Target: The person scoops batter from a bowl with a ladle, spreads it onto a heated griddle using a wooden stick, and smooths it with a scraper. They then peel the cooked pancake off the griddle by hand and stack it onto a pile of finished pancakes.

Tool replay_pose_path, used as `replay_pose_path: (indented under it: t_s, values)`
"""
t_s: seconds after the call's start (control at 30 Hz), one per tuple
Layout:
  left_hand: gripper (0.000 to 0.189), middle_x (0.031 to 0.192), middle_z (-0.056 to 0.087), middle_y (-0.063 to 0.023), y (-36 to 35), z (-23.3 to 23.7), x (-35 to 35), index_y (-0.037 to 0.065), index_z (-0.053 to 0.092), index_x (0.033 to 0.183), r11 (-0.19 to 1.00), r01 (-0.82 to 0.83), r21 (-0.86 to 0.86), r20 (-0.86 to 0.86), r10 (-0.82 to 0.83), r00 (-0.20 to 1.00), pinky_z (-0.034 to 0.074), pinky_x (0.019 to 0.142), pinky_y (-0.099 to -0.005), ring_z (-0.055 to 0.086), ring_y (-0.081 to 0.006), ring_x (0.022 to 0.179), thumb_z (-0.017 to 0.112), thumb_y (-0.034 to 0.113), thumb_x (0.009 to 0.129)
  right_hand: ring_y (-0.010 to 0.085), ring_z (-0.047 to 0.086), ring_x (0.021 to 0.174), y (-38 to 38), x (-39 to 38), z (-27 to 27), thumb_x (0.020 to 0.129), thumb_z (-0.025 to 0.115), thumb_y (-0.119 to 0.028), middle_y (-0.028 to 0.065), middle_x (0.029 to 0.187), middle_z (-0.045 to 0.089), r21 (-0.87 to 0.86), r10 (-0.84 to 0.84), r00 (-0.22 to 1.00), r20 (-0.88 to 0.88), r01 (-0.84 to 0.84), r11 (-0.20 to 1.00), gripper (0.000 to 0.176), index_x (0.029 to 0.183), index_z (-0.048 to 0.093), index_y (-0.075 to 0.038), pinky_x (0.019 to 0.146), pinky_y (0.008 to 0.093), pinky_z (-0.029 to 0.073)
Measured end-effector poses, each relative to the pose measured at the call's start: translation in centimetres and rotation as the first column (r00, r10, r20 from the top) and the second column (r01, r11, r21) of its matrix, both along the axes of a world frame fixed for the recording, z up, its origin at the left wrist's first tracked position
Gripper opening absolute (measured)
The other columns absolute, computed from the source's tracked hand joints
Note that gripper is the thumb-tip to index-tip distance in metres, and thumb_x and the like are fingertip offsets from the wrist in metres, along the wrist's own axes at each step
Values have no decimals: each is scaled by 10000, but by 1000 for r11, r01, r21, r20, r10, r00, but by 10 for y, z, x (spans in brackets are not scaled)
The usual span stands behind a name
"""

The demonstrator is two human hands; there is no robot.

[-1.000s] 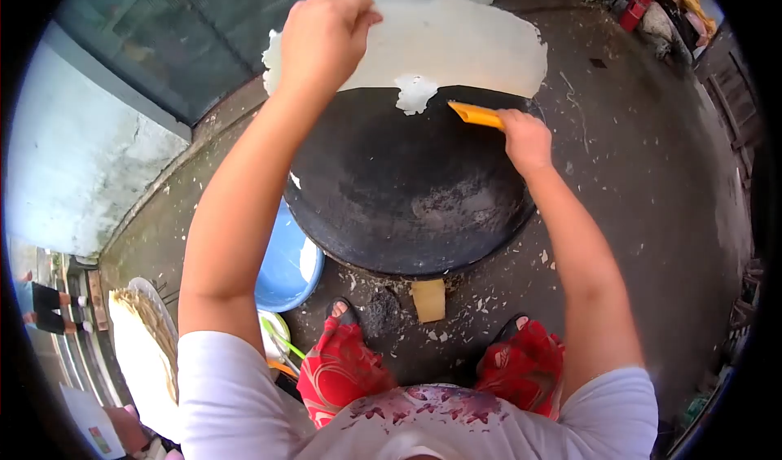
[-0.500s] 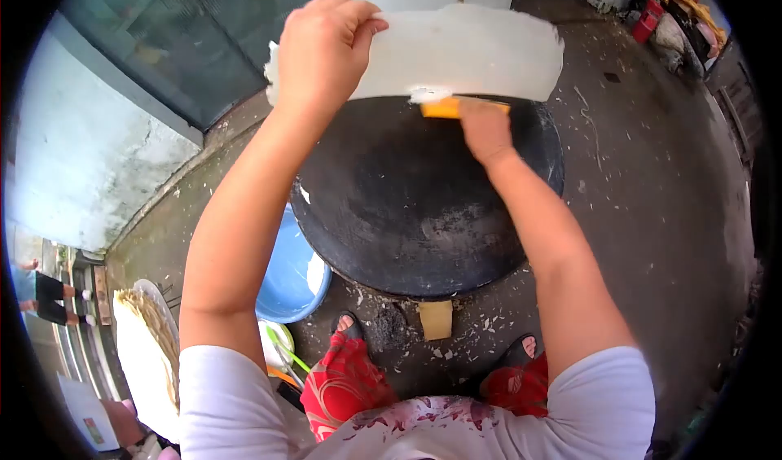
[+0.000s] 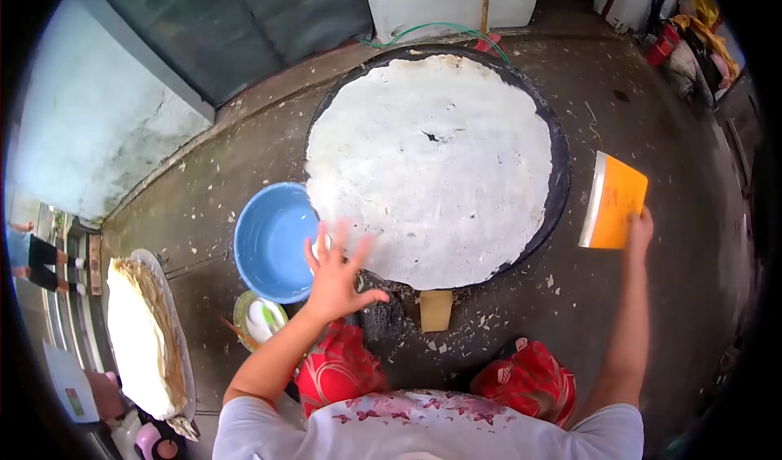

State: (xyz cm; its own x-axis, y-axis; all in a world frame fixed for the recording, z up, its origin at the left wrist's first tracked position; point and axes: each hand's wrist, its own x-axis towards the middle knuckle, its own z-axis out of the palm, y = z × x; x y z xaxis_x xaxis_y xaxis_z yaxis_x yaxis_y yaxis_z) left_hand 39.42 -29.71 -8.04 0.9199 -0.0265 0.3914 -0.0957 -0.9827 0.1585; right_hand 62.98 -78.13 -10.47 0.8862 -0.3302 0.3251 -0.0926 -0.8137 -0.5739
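A large thin white sheet [image 3: 432, 175] lies spread over the round black griddle [image 3: 560, 163], with a small dark hole above its middle. My left hand [image 3: 336, 277] has its fingers spread, slightly blurred, at the sheet's lower left edge beside a blue basin [image 3: 273, 244]. Nothing shows in its grasp. Off to the right of the griddle, my right hand [image 3: 639, 230] grips an orange scraper [image 3: 617, 203] with a pale edge by its lower right side.
A stack of white sheets [image 3: 142, 338] rests on a tray at the left. Below the basin is a bowl [image 3: 262, 317] with a green-handled tool. A cardboard piece [image 3: 436, 310] sits under the griddle's front. Part of a person [image 3: 45, 260] shows far left.
The sheet my left hand held up now lies flat on the griddle. That hand has let go and come down near the basin. My right hand has moved right with the scraper.
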Motion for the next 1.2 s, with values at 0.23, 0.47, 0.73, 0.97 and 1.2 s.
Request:
replay_pose_path:
  t_s: [0.23, 0.47, 0.73, 0.97, 1.2]
  values:
    - [328, 831, 612, -138, 35, -40, 13, -84, 583, 924, -59, -628, -776, -615, 292, 732, 466, 608, -297, 587, -226, 726, 687, 147, 716, 178, 568, 872, 64, -38, 39, 715, 358, -72, 91, 942, 605, 812, 534, 841, 81, -367, 455, 367, 994, 569, 40, 784, 244, 419]
    - [129, 711, 593, -208, 108, 55, 62, 17, 634, 714, 796, -410, -446, -114, 404, 908, 463, 608, -392, 581, -334, 652, 570, 107, 648, 155, 594, 873, 217, -56, 116, 806, 591, -251, 130, 1054, 611, 301, 684, 729, -20, -648, 700, 370, 1113, 571, -45, 770, 263, 438]
    - [147, 691, 595, -119, 146, 278, -41, -34, 623, 795, 964, -65, -257, 50, 81, 995, 454, 645, -316, 579, -245, 646, 584, 62, 690, 269, 564, 1012, 418, -43, 184, 710, 688, -163, 125, 1169, 549, -18, 781, 587, 214, -797, 604, 508, 1186, 517, -113, 826, 302, 437]
    - [128, 733, 623, -47, 248, 298, -161, -28, 625, 839, 778, -464, -424, -162, 439, 884, 444, 645, -234, 552, -92, 694, 625, 52, 739, 238, 611, 869, 561, -28, 194, 724, 642, -95, 84, 980, 638, 66, 914, 204, 352, -979, 193, 184, 907, 654, -96, 773, 301, 448]
    - [205, 784, 636, -36, 386, 288, -272, -5, 647, 903, 598, -418, -684, 195, 701, 686, 441, 622, -246, 564, -108, 694, 673, 116, 739, 155, 603, 751, 632, -175, 365, 816, 523, -53, 69, 875, 650, -522, 850, -150, 505, -837, 162, 181, 970, 616, -30, 681, 244, 465]
